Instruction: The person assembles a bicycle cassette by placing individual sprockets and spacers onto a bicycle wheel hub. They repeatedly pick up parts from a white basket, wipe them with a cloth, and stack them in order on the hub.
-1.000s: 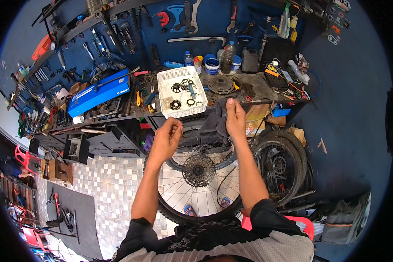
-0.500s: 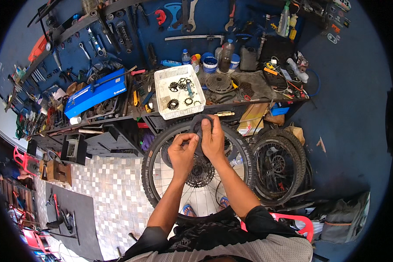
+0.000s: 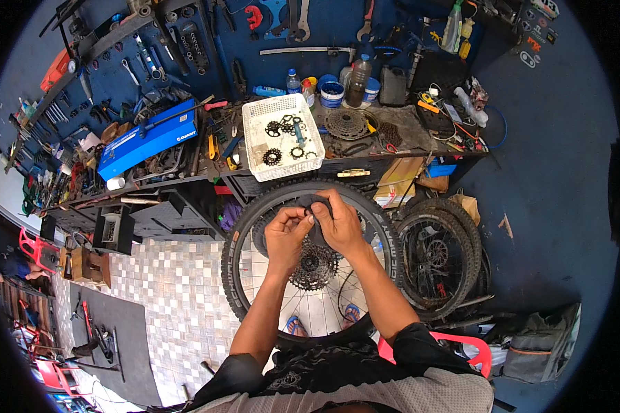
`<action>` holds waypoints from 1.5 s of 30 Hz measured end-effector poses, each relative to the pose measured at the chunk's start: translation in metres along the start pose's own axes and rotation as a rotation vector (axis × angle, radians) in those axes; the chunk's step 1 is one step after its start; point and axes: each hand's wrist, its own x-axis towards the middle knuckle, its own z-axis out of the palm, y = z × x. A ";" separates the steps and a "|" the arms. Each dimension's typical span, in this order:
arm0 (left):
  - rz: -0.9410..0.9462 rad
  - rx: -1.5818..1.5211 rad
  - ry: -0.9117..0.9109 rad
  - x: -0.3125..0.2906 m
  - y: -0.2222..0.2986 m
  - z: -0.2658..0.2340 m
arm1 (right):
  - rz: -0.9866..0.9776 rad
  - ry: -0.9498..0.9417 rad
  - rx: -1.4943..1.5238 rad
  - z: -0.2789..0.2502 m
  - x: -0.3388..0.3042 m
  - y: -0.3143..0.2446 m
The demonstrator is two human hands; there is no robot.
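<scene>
Both hands meet above a bicycle wheel [image 3: 231, 265] with a cassette [image 3: 312, 268] at its hub. My right hand [image 3: 340, 226] is closed on a dark grey cloth [image 3: 317, 235], which hangs between the hands. Thumb and fingers of my left hand [image 3: 284, 237] are pinched against a small dark part, perhaps a ring, at the cloth; its exact kind is too small to make out. Just beyond stands a white plastic basket [image 3: 253, 138] holding a derailleur cage [image 3: 282, 126], a dark sprocket [image 3: 272, 157] and other small parts.
A cluttered workbench [image 3: 410, 127] runs across the far side, with a large cassette [image 3: 346, 129], bottles, tubs and a blue box [image 3: 148, 141]. Tools hang on the blue wall. Spare wheels [image 3: 434, 255] lean at the right; a red chair [image 3: 479, 354] is close by my right side.
My right hand has come down slightly and its fingertips now meet my left fingertips. The cloth, earlier standing up around the right thumb, now sits lower between both hands.
</scene>
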 end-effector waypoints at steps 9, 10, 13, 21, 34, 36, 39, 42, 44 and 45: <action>0.132 0.496 -0.025 0.001 0.019 -0.007 | 0.083 0.281 0.480 -0.021 0.018 -0.002; 0.202 0.614 -0.064 0.002 0.019 -0.006 | 0.268 -0.027 0.269 -0.019 0.007 -0.007; 0.250 0.716 -0.174 0.004 0.014 -0.002 | -0.069 0.038 -0.098 0.004 0.008 -0.001; 0.263 0.520 -0.233 -0.014 0.013 -0.001 | 0.855 0.788 1.042 0.007 0.035 0.076; 0.492 0.935 -0.221 -0.016 0.005 0.007 | 0.520 -0.029 0.077 0.011 -0.011 0.009; 0.490 0.925 -0.219 -0.018 0.009 0.005 | 0.569 -0.074 0.142 0.014 -0.006 0.019; 0.424 0.827 -0.196 -0.022 0.015 -0.002 | 0.813 0.069 0.792 0.018 -0.002 0.032; 0.280 0.521 -0.159 -0.022 0.014 -0.007 | 0.685 0.072 0.776 0.022 -0.001 0.032; 0.174 0.274 -0.151 -0.023 0.011 -0.008 | 0.625 0.031 0.716 0.022 0.001 0.027; 0.176 0.217 -0.152 -0.024 0.010 -0.009 | 0.601 0.007 0.680 0.020 0.001 0.024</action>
